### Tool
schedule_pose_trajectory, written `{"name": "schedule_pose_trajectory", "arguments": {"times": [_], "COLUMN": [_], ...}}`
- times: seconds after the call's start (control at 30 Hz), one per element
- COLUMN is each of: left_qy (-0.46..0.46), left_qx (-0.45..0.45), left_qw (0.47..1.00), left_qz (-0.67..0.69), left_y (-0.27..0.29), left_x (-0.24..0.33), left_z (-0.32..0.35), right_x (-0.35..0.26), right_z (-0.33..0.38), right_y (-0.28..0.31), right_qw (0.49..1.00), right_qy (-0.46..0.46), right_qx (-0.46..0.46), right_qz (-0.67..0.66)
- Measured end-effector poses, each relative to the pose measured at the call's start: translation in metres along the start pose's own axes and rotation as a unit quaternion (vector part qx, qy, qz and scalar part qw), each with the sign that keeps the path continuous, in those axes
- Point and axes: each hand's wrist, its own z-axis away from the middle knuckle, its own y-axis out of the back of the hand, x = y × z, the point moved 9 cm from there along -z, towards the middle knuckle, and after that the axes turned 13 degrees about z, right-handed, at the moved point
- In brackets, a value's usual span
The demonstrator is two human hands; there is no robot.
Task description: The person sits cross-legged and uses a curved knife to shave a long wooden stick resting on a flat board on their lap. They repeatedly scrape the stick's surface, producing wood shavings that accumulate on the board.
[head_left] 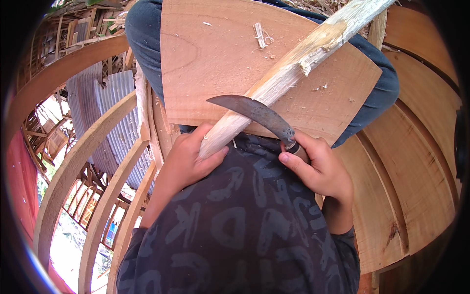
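Note:
My left hand (188, 159) grips the near end of a long pale wooden stick (293, 63), partly stripped of bark, which runs up to the right across a flat wooden board (215, 59) lying on my lap. My right hand (318, 169) holds the handle of a curved, rusty-looking knife (254, 112). Its blade lies across the stick, just beyond my left hand, with the tip pointing left.
Wood shavings (262, 35) lie on the board. Curved wooden planks (411, 161) spread out to the right. On the left are curved timber ribs (83, 157) and corrugated metal sheets (107, 108), with more timber framing far below.

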Motion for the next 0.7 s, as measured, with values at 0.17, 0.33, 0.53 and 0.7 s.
{"name": "schedule_pose_trajectory", "arguments": {"times": [0.17,0.33,0.53,0.7], "left_qy": [-0.015,-0.006,-0.004,-0.029], "left_qx": [-0.006,-0.010,-0.020,-0.011], "left_qw": [1.000,1.000,1.000,1.000], "left_qz": [-0.004,0.012,0.011,-0.003], "left_y": [0.000,-0.001,-0.001,0.000], "left_x": [0.005,0.001,-0.002,0.001], "left_z": [-0.004,-0.003,-0.004,-0.004], "right_x": [0.018,-0.011,0.008,0.009], "right_z": [0.007,0.007,0.004,0.001], "right_y": [0.007,0.016,0.016,-0.011], "right_qw": [0.972,0.942,0.978,0.970], "right_qy": [-0.097,0.035,-0.024,-0.107], "right_qx": [0.195,0.302,0.206,0.031], "right_qz": [-0.084,0.143,0.022,-0.218]}}
